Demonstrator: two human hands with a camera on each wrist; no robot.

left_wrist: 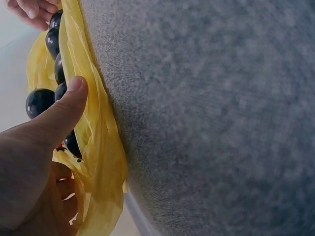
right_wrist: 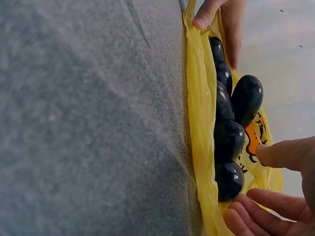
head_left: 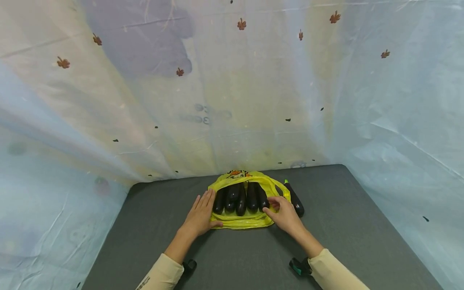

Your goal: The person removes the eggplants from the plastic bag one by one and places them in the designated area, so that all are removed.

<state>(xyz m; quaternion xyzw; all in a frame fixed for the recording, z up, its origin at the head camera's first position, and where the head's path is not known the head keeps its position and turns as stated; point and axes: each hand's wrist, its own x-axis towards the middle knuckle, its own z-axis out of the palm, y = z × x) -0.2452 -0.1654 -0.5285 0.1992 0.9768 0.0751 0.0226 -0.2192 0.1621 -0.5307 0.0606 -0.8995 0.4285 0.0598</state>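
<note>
A yellow plastic bag (head_left: 250, 223) lies on the grey surface with its mouth facing the person, several dark eggplants (head_left: 241, 201) side by side inside. The left hand (head_left: 199, 215) rests along the bag's left side, fingers straight, its thumb on the front edge. At the right side of the opening is the right hand (head_left: 284, 215), fingers slightly bent and thumb apart, beside the rightmost eggplant (right_wrist: 229, 181). In the right wrist view one eggplant (right_wrist: 247, 101) lies on top of the row. The left wrist view shows the left thumb over the bag's rim (left_wrist: 93, 113).
Another eggplant (head_left: 295, 201) with a green stem lies outside the bag, just beyond the right hand. The grey table (head_left: 348, 233) is bordered behind and at both sides by a patterned hanging sheet (head_left: 235, 100). Dark straps are around both wrists.
</note>
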